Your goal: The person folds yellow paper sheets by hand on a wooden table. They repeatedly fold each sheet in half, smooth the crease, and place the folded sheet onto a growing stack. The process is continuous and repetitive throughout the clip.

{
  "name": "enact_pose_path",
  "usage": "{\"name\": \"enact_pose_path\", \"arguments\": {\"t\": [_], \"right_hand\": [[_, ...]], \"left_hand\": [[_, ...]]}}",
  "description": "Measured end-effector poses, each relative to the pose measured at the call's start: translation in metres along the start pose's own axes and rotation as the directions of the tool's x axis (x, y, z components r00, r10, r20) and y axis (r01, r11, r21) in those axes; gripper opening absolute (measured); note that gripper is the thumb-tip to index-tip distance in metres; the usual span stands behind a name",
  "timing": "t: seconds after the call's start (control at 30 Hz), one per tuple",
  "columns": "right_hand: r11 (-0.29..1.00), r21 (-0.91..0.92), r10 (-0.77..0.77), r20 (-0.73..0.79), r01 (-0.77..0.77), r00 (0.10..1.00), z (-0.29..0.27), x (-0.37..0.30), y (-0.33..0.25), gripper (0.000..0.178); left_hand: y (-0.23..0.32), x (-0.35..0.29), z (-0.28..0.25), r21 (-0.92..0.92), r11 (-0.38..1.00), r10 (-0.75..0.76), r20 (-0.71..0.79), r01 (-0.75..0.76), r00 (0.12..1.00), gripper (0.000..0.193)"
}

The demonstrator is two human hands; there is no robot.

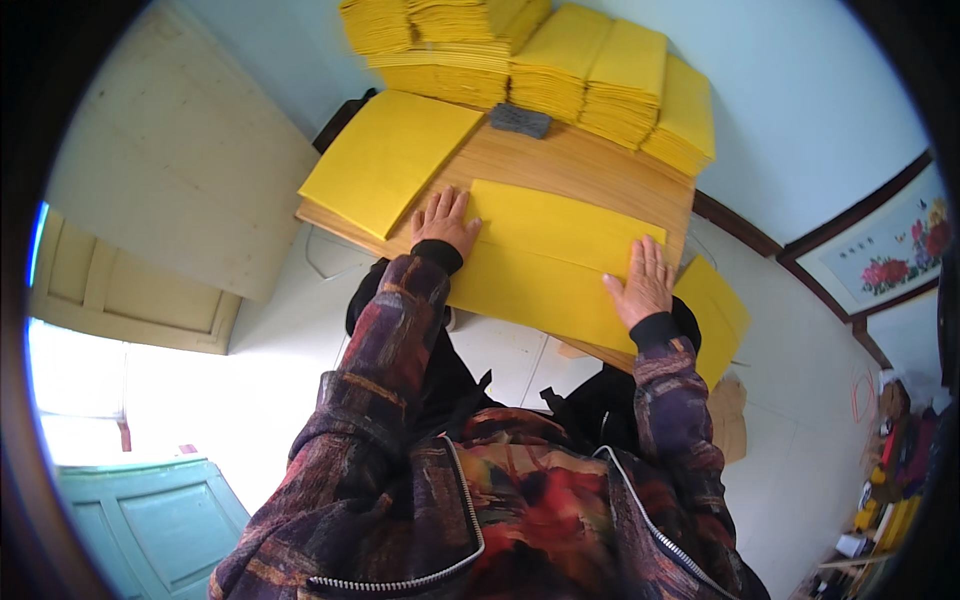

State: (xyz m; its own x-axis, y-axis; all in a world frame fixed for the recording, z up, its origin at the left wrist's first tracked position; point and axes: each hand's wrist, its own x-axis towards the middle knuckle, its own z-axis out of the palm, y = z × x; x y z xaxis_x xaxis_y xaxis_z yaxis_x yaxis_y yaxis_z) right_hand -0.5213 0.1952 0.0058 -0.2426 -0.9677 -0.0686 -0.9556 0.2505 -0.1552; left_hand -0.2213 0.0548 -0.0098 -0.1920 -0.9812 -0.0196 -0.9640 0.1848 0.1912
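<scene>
A wide yellow sheet (540,280) lies across the near part of the wooden table (570,165), with a line like a crease or folded edge running along it. My left hand (447,222) rests at the sheet's left edge, fingers stretched out and partly on the table. On the sheet's right end, my right hand (645,282) lies flat with the thumb spread away from the fingers. Neither hand grips anything. Left of my left hand is a neat pile of flat yellow sheets (390,155). A dark grey folded cloth or pad (520,120) sits beyond the sheet.
Tall stacks of folded yellow pieces (625,75) line the table's far side against the wall. More yellow material (712,315) hangs or stands low beside the right edge. A pale board (180,150) leans at the left. Shelved clutter (880,500) stands at the far right.
</scene>
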Motion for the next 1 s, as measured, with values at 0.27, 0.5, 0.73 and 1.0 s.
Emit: {"name": "enact_pose_path", "arguments": {"t": [0.27, 0.5, 0.73, 1.0], "right_hand": [[0.999, -0.029, -0.033, -0.021, 0.033, 0.999, 0.005, 0.0, 0.006, 0.083], [0.998, 0.034, -0.044, -0.051, 0.045, 0.998, 0.009, 0.002, 0.006, 0.081], [0.787, 0.583, 0.03, -0.362, 0.201, 0.932, -0.002, -0.025, 0.056, 0.058], [0.696, 0.709, 0.195, -0.338, 0.112, 0.921, -0.011, -0.063, 0.077, 0.034]], "left_hand": [[-0.04, -0.097, 0.015, -0.266, 0.96, 0.02, -0.261, -0.092, 0.965, 0.048], [-0.031, -0.087, -0.002, -0.301, 0.926, 0.135, -0.302, -0.229, 0.944, 0.05], [-0.014, -0.049, -0.008, -0.327, 0.903, 0.222, -0.203, -0.28, 0.954, 0.067], [-0.028, -0.055, 0.005, -0.29, 0.906, 0.258, -0.2, -0.308, 0.945, 0.071]]}}
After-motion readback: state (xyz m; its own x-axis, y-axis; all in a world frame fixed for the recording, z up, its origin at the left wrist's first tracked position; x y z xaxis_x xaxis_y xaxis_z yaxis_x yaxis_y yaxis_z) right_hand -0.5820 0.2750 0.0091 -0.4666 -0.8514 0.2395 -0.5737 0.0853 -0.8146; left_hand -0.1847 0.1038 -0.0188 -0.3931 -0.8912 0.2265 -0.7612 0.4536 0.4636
